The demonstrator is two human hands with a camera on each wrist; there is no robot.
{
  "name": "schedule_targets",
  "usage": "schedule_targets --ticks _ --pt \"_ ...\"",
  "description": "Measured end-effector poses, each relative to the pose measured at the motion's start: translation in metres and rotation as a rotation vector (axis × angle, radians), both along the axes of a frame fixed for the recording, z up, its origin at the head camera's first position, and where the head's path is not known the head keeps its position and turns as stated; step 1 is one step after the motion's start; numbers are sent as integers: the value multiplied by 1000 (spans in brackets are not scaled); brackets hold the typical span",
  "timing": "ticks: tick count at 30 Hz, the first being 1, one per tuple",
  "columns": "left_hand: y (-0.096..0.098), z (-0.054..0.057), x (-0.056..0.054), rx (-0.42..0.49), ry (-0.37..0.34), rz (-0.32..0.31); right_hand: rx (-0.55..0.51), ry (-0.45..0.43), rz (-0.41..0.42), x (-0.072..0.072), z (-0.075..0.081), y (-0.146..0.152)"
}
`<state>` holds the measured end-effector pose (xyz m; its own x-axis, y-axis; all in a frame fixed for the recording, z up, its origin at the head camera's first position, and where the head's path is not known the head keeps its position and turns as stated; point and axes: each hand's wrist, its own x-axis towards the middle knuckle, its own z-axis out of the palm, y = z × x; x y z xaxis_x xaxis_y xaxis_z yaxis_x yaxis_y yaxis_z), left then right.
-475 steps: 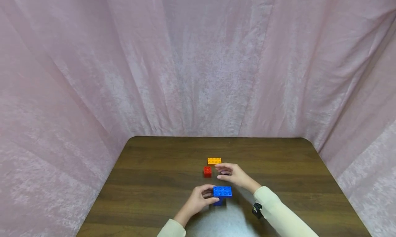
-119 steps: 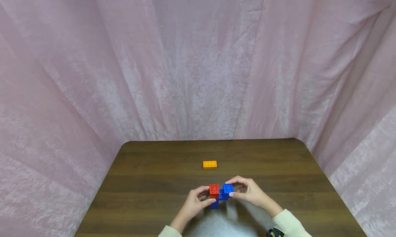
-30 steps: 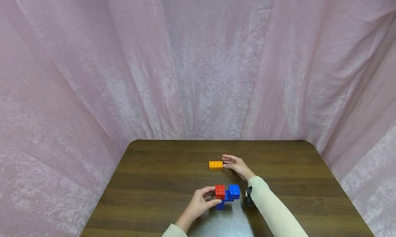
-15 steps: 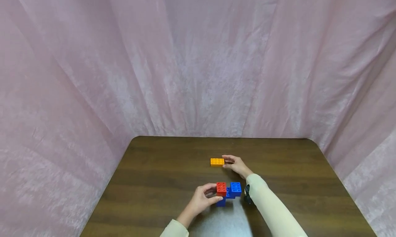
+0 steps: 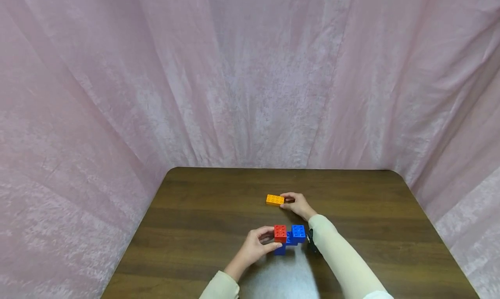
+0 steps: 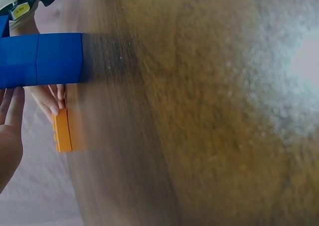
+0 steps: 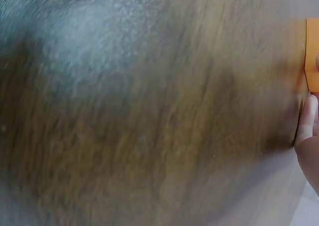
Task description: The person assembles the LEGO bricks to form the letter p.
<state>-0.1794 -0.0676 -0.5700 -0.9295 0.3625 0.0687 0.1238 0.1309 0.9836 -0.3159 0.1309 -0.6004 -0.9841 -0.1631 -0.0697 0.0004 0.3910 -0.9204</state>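
Observation:
My left hand (image 5: 255, 246) grips a small build of toy building bricks between thumb and fingers. On its top left sits a red brick (image 5: 280, 233), and on its top right a blue brick (image 5: 298, 233). More blue bricks form the column underneath, whose blue side (image 6: 42, 59) fills the left of the left wrist view. Farther back, my right hand (image 5: 297, 205) pinches the right end of a flat orange brick (image 5: 275, 199), eight-studded and turned slightly askew. In the right wrist view the orange brick (image 7: 313, 51) shows only at the right edge, beside the fingers.
Both hands work over a dark wood-grain table (image 5: 203, 229) with rounded back corners. Pink velvet curtains (image 5: 250, 82) hang behind it and at both sides. A bright glare patch (image 5: 287, 275) lies on the tabletop in front of the build. A dark device (image 5: 311, 240) is strapped to the right wrist.
Over the longer span, the red brick and a blue brick joined the build. Lately my right hand closed on the orange brick's end, and the brick has turned slightly. My left hand keeps its grip.

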Motion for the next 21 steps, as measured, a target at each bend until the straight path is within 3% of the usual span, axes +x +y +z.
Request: schedule_targets --ticks 12,21 --pt "0 -1 2 4 -11 11 -44 -30 81 0 15 21" --pt "0 -1 1 2 -15 10 -38 -50 79 2 24 34"
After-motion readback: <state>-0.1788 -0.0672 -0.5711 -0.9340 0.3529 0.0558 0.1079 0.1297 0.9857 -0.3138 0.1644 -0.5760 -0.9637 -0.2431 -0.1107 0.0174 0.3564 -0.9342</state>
